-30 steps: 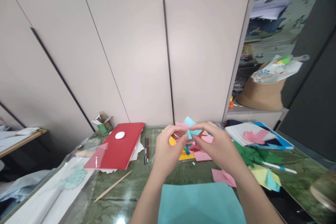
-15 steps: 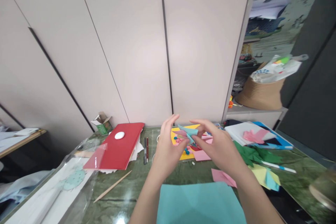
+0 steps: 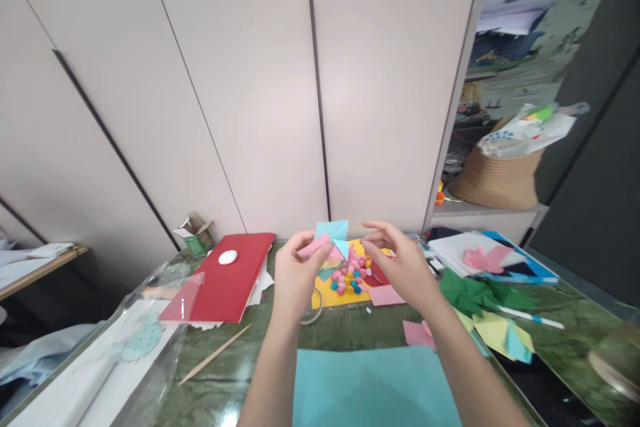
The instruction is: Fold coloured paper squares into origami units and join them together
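Observation:
My left hand pinches a small folded paper piece, light blue and pink, held up above the far part of the table. To its right, my right hand is apart from the paper, thumb and fingers separated, with nothing visible between them. Beneath the paper lies a yellow sheet bearing small pink, blue and yellow balls. A large teal sheet rests between my forearms. Pink paper pieces lie below my right hand.
On the left are a red folder with a white round object, a pointed wooden stick and a clear plastic sleeve. Green paper, a white pen and yellow paper lie right. Cabinet doors stand behind.
Both hands were at the folded paper before. My left hand has shifted left with it and turned it, while my right hand has let go and its fingers have spread.

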{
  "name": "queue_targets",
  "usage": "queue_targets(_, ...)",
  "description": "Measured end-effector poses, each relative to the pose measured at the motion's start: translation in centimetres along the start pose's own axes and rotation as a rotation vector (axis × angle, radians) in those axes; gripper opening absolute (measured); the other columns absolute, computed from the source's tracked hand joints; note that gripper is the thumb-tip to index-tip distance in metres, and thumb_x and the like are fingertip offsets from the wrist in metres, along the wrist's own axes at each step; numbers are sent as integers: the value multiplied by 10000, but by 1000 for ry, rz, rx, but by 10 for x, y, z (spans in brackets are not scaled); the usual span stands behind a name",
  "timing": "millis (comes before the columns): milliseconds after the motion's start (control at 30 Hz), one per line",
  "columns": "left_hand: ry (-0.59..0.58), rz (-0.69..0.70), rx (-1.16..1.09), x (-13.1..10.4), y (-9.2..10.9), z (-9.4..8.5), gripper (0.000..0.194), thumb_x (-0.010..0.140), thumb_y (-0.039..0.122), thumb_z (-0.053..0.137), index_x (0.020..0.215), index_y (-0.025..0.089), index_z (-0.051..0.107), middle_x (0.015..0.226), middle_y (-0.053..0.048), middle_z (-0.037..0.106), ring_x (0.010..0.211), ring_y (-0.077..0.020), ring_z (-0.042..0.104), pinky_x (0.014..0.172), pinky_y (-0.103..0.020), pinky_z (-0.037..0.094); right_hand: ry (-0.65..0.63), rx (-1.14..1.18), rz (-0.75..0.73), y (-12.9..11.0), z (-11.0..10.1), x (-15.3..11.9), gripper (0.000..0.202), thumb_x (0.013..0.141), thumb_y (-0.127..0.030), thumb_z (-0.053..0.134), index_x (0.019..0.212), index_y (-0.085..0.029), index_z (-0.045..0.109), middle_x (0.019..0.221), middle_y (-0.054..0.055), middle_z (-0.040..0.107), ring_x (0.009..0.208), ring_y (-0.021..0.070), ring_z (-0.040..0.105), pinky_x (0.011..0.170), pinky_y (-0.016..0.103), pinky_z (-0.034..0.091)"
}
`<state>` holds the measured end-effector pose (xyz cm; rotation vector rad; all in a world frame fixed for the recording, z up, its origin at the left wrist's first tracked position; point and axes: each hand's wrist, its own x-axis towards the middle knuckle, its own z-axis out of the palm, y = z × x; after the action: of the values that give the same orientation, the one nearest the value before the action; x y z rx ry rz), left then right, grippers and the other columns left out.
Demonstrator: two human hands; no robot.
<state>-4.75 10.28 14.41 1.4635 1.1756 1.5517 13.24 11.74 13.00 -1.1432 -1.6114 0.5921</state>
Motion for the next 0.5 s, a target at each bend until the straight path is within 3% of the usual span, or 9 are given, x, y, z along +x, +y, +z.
queue_targets(133,155,55,-129,-1,-1,-2,242,723,316,694,915,183,627,846,-21,674,729,-156,639,640,-244,493,14,-54,-1,-1,13,-1,235,861,-306,480,1071,-239,561,911,18,686,853,171,643,699,278,483)
queue_targets(233,220,86,-235,-1,2,-3,312,722,303,700,997,203,592,972,-39,662,821,-169,649,666,-246,508,-164,-180,-8,6,30,-1,249,905,-296,386,1088,-245,548,897,0,688,802,145,652,676,253,476)
queue_targets(367,257,105,-294,0,5,-8,347,723,290,703,1024,203,555,957,-44,653,825,-168,648,685,-251,512,-313,-285,11,42,60,2,187,871,-213,443,938,-178,614,779,26,690,704,154,647,626,253,454)
queue_targets(500,217,89,-303,0,6,-11,347,755,296,670,1059,220,520,919,-35,646,784,-161,649,660,-243,508,-409,-392,-17,74,87,-3,200,860,-122,459,959,-152,630,870,77,685,821,180,634,707,290,456)
